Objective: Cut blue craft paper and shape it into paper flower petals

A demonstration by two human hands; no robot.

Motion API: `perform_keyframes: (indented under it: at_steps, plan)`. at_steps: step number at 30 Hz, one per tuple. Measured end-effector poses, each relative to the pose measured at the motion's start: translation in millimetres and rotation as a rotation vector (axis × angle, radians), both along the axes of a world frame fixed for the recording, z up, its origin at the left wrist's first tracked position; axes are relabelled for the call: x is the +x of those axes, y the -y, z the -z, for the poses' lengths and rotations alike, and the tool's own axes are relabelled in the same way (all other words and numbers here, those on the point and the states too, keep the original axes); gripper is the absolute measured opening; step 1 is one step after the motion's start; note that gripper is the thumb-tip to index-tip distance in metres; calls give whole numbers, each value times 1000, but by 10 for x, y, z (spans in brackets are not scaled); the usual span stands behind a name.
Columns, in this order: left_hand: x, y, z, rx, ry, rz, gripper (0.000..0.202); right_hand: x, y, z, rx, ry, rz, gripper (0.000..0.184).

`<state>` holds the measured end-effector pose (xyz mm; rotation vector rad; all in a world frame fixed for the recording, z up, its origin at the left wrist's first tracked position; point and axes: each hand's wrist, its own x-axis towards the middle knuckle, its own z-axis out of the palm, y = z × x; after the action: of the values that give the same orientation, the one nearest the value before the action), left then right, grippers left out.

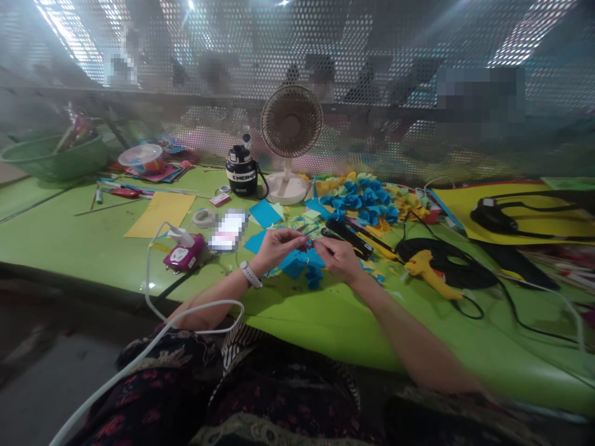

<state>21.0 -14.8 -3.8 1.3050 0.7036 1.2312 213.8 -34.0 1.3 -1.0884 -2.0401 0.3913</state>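
Blue paper scrap, tiny, and right in the thick of it, hung between both hands above the front middle of the green bench! The left hand had its fingers pinched on one side; the right hand nipped the other, the scrap's exact shape too small to read. Just below lay a blue paper flower and flat blue sheets. Trouble brewing? Too hard a squeeze could have creased it, too slack a one dropped it among the paper cuttings. Just past the right hand, a black stapler-like tool crowded in; farther right, a wide elbow swing might have clipped the yellow glue gun. Over on the left, a white cable looped by the forearm, and a snag might have jerked the purple power adapter. Heaped paper flowers and the desk fan hemmed in the far side; the best room ran nearward, to the bench's rounded front edge.
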Motion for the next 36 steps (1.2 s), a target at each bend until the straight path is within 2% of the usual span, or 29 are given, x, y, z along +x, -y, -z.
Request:
perform_keyframes:
  at_steps: [9, 13, 19, 28, 36]
  plan:
    - [0, 15, -10, -5, -26, -20, 45, 1, 8, -2, 20, 49, -1, 37]
    - [-2, 31, -52, 4, -19, -78, 46, -19, 18, 35, 84, 41, 20, 27]
    - [12, 20, -62, 2, 16, -122, 47, -28, 2, 102, 184, 13, 36, 27]
    - [12, 17, -30, -68, 72, -54, 46, -1, -16, 18, 103, -47, 1, 29]
    - [10, 9, -42, -73, 59, -67, 46, -6, -24, 19, 107, -54, -26, 30]
